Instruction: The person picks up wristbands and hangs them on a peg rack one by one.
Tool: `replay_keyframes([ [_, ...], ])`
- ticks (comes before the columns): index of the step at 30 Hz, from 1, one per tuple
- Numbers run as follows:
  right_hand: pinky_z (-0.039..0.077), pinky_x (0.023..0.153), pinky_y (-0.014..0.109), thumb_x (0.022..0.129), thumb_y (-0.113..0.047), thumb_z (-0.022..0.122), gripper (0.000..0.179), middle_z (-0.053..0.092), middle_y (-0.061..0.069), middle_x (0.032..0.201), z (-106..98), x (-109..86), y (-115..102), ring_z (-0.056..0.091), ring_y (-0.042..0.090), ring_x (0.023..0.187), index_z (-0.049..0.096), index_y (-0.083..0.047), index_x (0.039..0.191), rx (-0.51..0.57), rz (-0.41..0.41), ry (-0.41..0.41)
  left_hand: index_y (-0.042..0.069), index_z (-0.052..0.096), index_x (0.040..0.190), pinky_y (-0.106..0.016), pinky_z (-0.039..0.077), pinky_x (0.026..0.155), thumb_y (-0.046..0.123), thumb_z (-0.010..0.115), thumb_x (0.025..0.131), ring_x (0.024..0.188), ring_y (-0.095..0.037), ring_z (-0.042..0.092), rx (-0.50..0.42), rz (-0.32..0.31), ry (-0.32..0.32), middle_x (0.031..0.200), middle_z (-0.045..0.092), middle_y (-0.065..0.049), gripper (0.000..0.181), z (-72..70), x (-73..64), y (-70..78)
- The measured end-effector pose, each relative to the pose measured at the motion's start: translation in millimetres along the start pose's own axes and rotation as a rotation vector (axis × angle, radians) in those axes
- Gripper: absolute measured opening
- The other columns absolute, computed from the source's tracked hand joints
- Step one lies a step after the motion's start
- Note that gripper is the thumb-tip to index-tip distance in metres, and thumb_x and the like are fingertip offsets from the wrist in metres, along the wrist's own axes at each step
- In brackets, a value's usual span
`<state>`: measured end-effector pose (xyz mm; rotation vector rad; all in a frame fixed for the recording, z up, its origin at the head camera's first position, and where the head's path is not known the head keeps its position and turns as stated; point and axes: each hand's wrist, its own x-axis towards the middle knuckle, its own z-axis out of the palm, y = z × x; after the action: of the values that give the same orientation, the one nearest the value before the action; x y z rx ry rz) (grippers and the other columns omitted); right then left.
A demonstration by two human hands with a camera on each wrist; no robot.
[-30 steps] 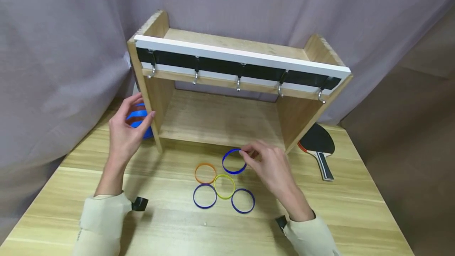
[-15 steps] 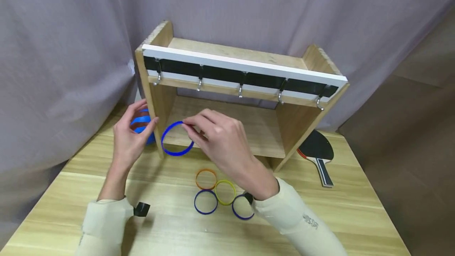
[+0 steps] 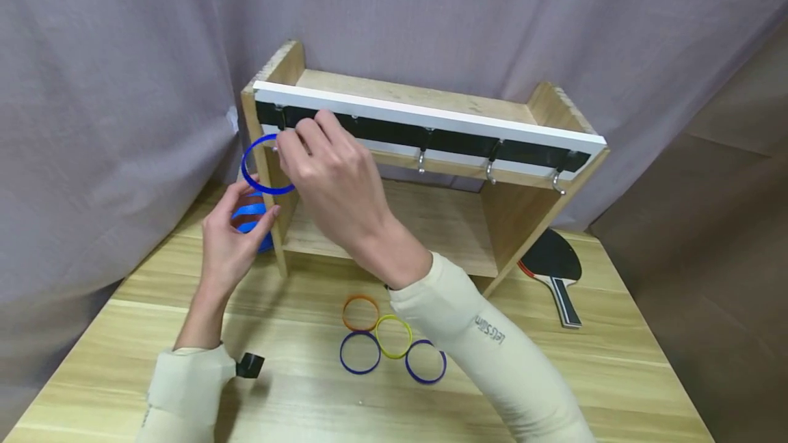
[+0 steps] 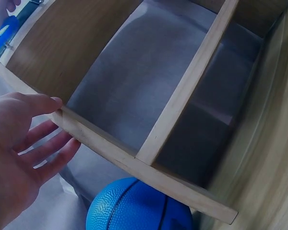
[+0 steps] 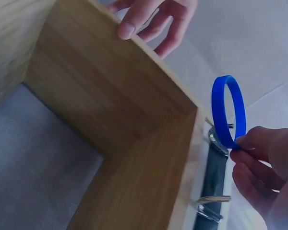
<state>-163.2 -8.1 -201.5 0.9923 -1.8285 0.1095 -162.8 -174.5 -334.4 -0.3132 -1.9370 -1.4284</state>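
My right hand (image 3: pixel 338 176) pinches a bright blue silicone wristband (image 5: pixel 218 112) between thumb and fingertip, at the far left of a white-and-black hook rail (image 3: pixel 394 132). In the right wrist view the band's loop overlaps the end hook (image 5: pixel 215 136), whose tip shows through it. The rail runs along the upper front of a wooden shelf (image 3: pixel 394 217). My left hand (image 3: pixel 230 238) grips the shelf's left side board, thumb on its front edge and fingers outside. On the table in front lie an orange wristband (image 3: pixel 360 297), a yellow one (image 3: pixel 394 357) and two dark blue wristbands (image 3: pixel 360 372).
Just outside the left side board sits a blue basketball (image 4: pixel 139 206), partly hidden by the hand in the head view. A black table tennis bat (image 3: pixel 550 255) lies right of the shelf. Grey curtains (image 3: pixel 418 12) hang behind. Bare hooks (image 3: pixel 490 171) line the rail's right part.
My right hand has lifted the bright blue wristband from beside the others on the table and carried it up and left to the end hook. My left hand keeps hold of the side board.
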Motion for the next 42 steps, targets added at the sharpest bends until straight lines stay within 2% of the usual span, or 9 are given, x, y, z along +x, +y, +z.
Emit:
replay_keyframes([
  [7, 0.046, 0.064, 0.026, 0.101, -0.004, 0.045, 0.030, 0.064, 0.005, 0.078, 8.0, -2.9, 3.6, 0.053, 0.021, 0.074, 0.069, -0.004, 0.084, -0.102, 0.009, -0.015, -0.004, 0.059, 0.126, -0.020, 0.056, 0.075, -0.008, 0.074, 0.082, 0.090, -0.028, 0.066, 0.021, 0.009, -0.008, 0.114, 0.066, -0.018, 0.047, 2.8, -1.0, 2.1],
  [14, 0.046, 0.077, 0.031, 0.100, -0.005, 0.050, 0.029, 0.064, 0.003, 0.077, 10.2, -5.5, 3.7, 0.052, 0.022, 0.077, 0.069, -0.007, 0.080, -0.177, -0.013, 0.006, -0.004, 0.060, 0.124, -0.020, 0.056, 0.075, -0.007, 0.074, 0.082, 0.087, -0.017, 0.067, 0.005, 0.008, -0.004, 0.110, 0.067, -0.019, 0.045, 5.5, -0.7, 3.8],
  [21, 0.046, 0.081, 0.031, 0.101, -0.006, 0.047, 0.030, 0.065, 0.003, 0.080, 8.3, -7.6, 4.0, 0.054, 0.022, 0.081, 0.072, -0.008, 0.084, -0.206, -0.016, -0.041, -0.005, 0.058, 0.125, -0.020, 0.057, 0.075, -0.008, 0.074, 0.082, 0.086, -0.015, 0.067, -0.002, 0.003, -0.008, 0.109, 0.067, -0.019, 0.046, 6.6, -1.5, 4.9],
  [25, 0.045, 0.085, 0.032, 0.103, -0.013, 0.042, 0.032, 0.068, 0.001, 0.089, -2.5, -10.0, 4.7, 0.054, 0.021, 0.085, 0.073, -0.009, 0.094, -0.205, -0.026, -0.033, -0.004, 0.059, 0.126, -0.021, 0.057, 0.075, -0.007, 0.074, 0.082, 0.086, -0.015, 0.067, -0.007, 0.003, -0.012, 0.110, 0.067, -0.019, 0.046, 6.5, -1.9, 4.3],
  [29, 0.048, 0.082, 0.030, 0.101, -0.017, 0.049, 0.026, 0.070, 0.001, 0.095, -27.5, -20.7, 6.9, 0.056, 0.020, 0.087, 0.074, -0.008, 0.101, -0.088, -0.040, 0.040, -0.003, 0.059, 0.125, -0.021, 0.057, 0.075, -0.008, 0.074, 0.082, 0.087, -0.016, 0.067, -0.007, 0.014, -0.012, 0.111, 0.067, -0.019, 0.046, 6.9, -1.7, 3.1],
  [32, 0.050, 0.077, 0.028, 0.097, -0.016, 0.059, 0.019, 0.071, 0.001, 0.095, -50.1, -39.9, 10.8, 0.057, 0.019, 0.085, 0.075, -0.007, 0.100, 0.069, -0.013, 0.047, -0.004, 0.059, 0.126, -0.021, 0.057, 0.075, -0.009, 0.074, 0.081, 0.089, -0.018, 0.067, -0.004, 0.022, -0.008, 0.111, 0.067, -0.020, 0.048, 7.5, -1.0, 2.0],
  [35, 0.050, 0.074, 0.026, 0.093, -0.015, 0.067, 0.013, 0.071, 0.001, 0.095, -64.2, -70.8, 18.6, 0.057, 0.018, 0.084, 0.075, -0.008, 0.100, 0.247, 0.066, -0.005, -0.005, 0.059, 0.125, -0.020, 0.056, 0.075, -0.009, 0.074, 0.081, 0.089, -0.020, 0.066, 0.002, 0.020, -0.003, 0.110, 0.067, -0.020, 0.048, 7.2, -0.3, 1.7],
  [38, 0.050, 0.071, 0.024, 0.088, -0.013, 0.073, 0.014, 0.071, 0.001, 0.096, -65.3, -112.1, 29.6, 0.058, 0.016, 0.085, 0.074, -0.008, 0.100, 0.392, 0.184, -0.082, -0.004, 0.060, 0.124, -0.019, 0.056, 0.075, -0.009, 0.074, 0.081, 0.089, -0.020, 0.066, 0.000, 0.007, 0.007, 0.110, 0.066, -0.020, 0.046, 5.5, -0.6, 1.3],
  [42, 0.052, 0.065, 0.022, 0.083, -0.014, 0.078, 0.015, 0.070, -0.003, 0.091, -59.1, -173.5, 41.1, 0.060, 0.012, 0.080, 0.074, -0.010, 0.097, 0.465, 0.375, -0.224, -0.004, 0.060, 0.124, -0.019, 0.056, 0.075, -0.009, 0.074, 0.081, 0.089, -0.023, 0.066, -0.013, -0.002, 0.014, 0.109, 0.066, -0.021, 0.045, 3.2, -1.4, 0.4],
])
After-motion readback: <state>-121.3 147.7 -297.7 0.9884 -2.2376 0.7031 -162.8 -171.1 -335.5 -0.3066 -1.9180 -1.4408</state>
